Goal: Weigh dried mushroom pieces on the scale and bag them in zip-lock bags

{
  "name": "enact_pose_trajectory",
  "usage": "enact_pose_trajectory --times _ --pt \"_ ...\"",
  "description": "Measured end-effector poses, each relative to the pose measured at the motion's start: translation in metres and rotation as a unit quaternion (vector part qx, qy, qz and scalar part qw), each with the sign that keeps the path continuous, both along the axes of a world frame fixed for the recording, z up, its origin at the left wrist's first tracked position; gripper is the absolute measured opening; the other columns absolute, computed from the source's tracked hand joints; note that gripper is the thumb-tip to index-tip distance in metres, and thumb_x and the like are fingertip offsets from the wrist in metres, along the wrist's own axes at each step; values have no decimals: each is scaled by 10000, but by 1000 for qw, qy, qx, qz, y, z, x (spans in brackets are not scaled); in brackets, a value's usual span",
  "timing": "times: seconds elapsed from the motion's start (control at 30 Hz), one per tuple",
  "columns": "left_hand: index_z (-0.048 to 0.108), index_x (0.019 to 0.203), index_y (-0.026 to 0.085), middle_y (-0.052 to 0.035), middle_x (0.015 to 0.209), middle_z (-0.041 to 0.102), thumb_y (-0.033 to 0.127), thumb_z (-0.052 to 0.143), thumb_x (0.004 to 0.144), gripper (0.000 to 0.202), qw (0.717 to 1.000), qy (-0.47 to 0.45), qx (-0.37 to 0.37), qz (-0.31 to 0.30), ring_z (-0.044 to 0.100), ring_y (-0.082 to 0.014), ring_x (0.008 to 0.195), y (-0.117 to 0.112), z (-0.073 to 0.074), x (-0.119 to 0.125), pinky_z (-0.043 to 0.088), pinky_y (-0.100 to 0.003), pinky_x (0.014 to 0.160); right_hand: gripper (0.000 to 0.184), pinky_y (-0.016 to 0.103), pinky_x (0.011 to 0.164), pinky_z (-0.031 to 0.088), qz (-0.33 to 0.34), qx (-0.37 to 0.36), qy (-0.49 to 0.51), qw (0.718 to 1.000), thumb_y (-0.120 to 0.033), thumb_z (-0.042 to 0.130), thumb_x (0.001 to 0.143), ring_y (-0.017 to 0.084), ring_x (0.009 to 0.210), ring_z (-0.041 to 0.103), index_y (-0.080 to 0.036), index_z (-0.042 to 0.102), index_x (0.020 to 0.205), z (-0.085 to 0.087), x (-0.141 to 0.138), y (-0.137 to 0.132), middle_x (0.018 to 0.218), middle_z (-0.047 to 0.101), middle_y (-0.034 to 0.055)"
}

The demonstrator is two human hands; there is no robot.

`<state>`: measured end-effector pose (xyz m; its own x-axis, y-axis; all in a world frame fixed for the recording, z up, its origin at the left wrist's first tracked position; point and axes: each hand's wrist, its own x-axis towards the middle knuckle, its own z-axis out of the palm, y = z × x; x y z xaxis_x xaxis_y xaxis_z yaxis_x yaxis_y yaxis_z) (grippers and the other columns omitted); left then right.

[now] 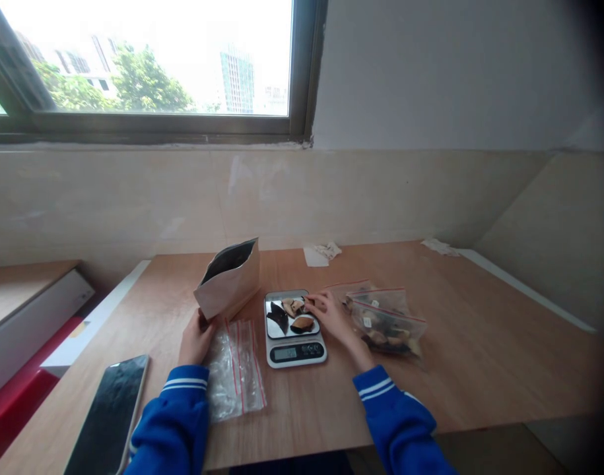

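My left hand (197,335) is closed on the lower corner of an open kraft paper pouch (235,285), which stands tilted with its dark-lined mouth facing up. A white digital kitchen scale (296,361) sits to its right, its display lit but too small to read. Several dried slices, tan and dark brown (302,324), lie on its pan. Reaching over the pan's right side, my right hand (331,315) pinches at a small dried piece at the pan's upper right; the fingertips partly hide it. Clear zip bags with red seals (235,382) lie flat beside my left wrist.
Filled zip bags of dried pieces (391,326) lie right of the scale, next to my right forearm. A phone (108,415) rests at the table's left front. Crumpled white tissue (326,252) is at the back by the wall, and a window (173,128) is above.
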<state>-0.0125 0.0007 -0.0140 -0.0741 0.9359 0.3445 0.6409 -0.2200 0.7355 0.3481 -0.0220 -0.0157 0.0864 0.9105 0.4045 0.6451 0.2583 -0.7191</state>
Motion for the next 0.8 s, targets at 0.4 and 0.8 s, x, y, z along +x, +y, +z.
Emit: enact_pose_trajectory --times 0.4,0.8 --pt "603 1020 158 -78 928 697 469 576 730 426 1000 -10 5 -3 652 -270 833 -1 3 2 522 -361 742 297 324 893 485 159 70 138 975 -353 431 951 165 957 625 -178 662 1018 143 -36 -19 1004 675 59" --pt "590 1118 152 -81 1031 688 349 572 701 461 996 -80 -5 -35 636 -260 941 -9 11 8 504 -352 825 251 292 814 472 310 49 -206 927 -156 435 933 190 956 626 -148 684 966 179 -113 -19 1016 689 96"
